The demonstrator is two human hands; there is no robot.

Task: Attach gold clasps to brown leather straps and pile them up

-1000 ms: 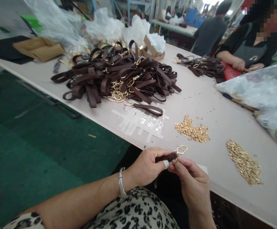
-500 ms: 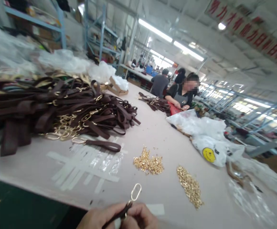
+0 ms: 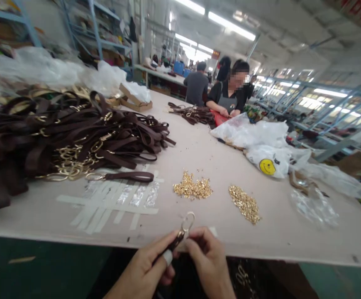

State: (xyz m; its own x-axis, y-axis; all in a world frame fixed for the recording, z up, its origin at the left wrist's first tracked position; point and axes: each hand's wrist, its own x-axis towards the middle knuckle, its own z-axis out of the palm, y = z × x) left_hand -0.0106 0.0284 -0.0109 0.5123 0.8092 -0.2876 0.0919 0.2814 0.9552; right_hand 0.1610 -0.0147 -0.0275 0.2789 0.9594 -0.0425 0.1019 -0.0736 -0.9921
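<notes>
My left hand (image 3: 151, 265) and my right hand (image 3: 210, 259) meet at the table's near edge, both pinched on one dark brown strap (image 3: 178, 239) with a gold clasp (image 3: 188, 220) sticking up from its end. A white band wraps one left finger. Two heaps of small gold fittings (image 3: 193, 189) (image 3: 245, 203) lie just beyond my hands. A big pile of brown straps with gold clasps (image 3: 65, 133) fills the left of the table, and a single finished strap (image 3: 127, 176) lies in front of it.
Strips of clear tape (image 3: 115, 203) are stuck to the pale table (image 3: 205, 153). White plastic bags (image 3: 261, 145), one with a yellow smiley, sit at the right. A person in black works at the far end beside another strap pile (image 3: 193, 113). A cardboard box (image 3: 133, 99) stands behind.
The view has lifted from my lap and hands to the table and hall. My hands stay together on the strap and have come up a little into view since half a second ago.
</notes>
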